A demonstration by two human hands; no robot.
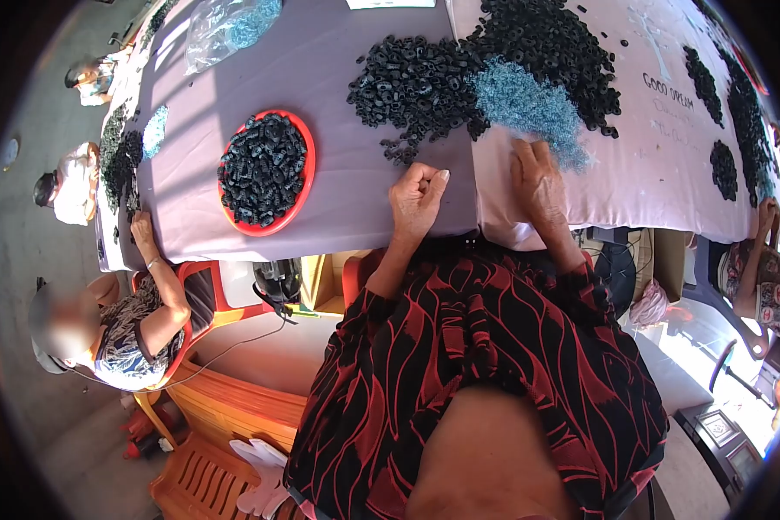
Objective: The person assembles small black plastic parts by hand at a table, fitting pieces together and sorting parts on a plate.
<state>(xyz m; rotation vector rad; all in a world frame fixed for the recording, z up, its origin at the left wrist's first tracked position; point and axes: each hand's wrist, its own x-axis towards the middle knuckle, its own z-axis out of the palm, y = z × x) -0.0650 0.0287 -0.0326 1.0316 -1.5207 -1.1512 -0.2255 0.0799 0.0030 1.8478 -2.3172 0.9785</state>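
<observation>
My left hand (418, 198) is closed, thumb pressed against curled fingers, at the near edge of the table. Anything inside it is hidden. Just beyond it lies a heap of small black plastic parts (416, 87). My right hand (539, 184) rests at the near side of a pile of tiny clear-blue pieces (529, 104), its fingers bent together. Whether a piece is between those fingertips I cannot make out. A larger heap of black parts (550, 39) spreads behind the blue pile.
Left of my hands, a red tray (310, 173) holds many black parts. A clear bag (212, 39) with blue pieces lies farther back. Co-workers sit at the left (139, 321) and right (758, 269) with their own piles. An orange wooden bench (234, 399) stands below the table.
</observation>
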